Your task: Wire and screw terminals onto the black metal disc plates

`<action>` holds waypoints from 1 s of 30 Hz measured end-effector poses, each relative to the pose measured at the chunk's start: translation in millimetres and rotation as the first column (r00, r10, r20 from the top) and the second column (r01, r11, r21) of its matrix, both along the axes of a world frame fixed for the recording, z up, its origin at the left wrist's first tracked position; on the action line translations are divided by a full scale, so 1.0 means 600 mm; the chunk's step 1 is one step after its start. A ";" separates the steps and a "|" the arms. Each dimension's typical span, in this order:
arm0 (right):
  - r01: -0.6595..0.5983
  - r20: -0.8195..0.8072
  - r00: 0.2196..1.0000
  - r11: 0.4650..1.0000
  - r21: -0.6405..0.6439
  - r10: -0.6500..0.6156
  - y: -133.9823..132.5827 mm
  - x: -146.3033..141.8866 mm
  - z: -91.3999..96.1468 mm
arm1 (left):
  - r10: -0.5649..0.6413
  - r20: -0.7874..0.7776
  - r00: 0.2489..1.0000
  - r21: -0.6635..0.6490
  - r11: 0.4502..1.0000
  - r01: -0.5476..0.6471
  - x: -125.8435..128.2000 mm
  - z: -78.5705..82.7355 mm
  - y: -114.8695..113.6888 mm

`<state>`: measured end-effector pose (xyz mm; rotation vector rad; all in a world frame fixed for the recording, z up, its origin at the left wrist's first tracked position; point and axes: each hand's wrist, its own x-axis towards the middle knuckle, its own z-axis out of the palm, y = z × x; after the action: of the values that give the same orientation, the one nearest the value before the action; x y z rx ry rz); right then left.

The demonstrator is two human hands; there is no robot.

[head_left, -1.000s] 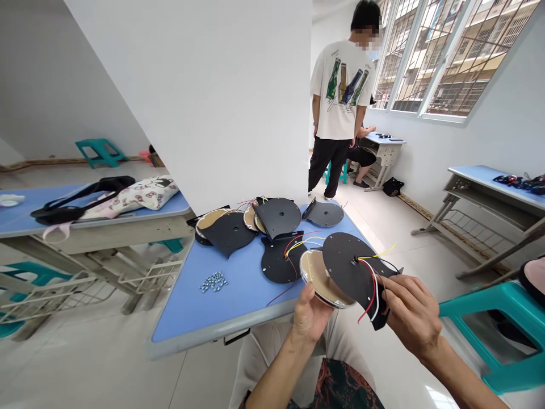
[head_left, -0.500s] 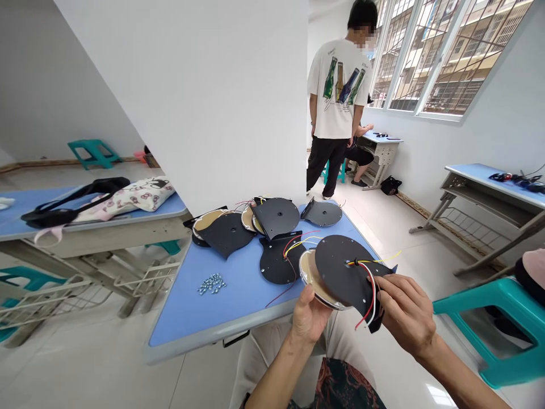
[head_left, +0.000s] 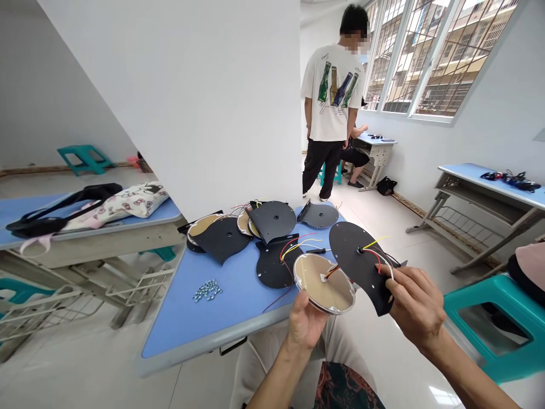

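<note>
My left hand point(head_left: 307, 326) grips the lower rim of a round disc with a tan face point(head_left: 317, 289), tilted toward me. Wires run from the disc's middle to a black metal bracket plate point(head_left: 355, 258), which my right hand point(head_left: 415, 304) pinches by its bent edge. Red, white and yellow wires point(head_left: 378, 255) stick out through the plate's hole. Disc and plate are apart, joined by the wires. On the blue table beyond lies another black plate with wires point(head_left: 276, 272). A small black-handled tool point(head_left: 315, 251) is partly visible behind the disc.
Several screws point(head_left: 207, 290) lie in a pile on the blue table point(head_left: 179, 329). More black plates point(head_left: 275, 218) and tan discs point(head_left: 204, 226) sit along its back, near a white wall point(head_left: 191, 102). A green stool point(head_left: 489, 318) stands at right. A person point(head_left: 334, 96) stands beyond.
The black plate has moved up and right, away from the disc, so the tan face and the wires between them now show. The view has shifted slightly.
</note>
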<state>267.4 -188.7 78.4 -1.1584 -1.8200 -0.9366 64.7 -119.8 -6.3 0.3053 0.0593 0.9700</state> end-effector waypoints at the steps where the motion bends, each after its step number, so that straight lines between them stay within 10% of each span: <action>1: 0.003 0.007 1.000 1.000 -0.001 -0.003 0.000 0.001 0.003 | -0.003 0.007 1.000 0.002 1.000 0.003 -0.001 0.000 0.000; 30: 0.054 -0.022 0.998 0.996 -0.076 -0.056 -0.013 0.036 0.024 | -0.161 -0.067 0.985 0.018 0.987 0.162 0.027 0.051 -0.011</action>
<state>289.2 -196.3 92.6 -1.2669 -1.8265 -0.8879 81.2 -126.6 24.4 0.3580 0.0811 0.8000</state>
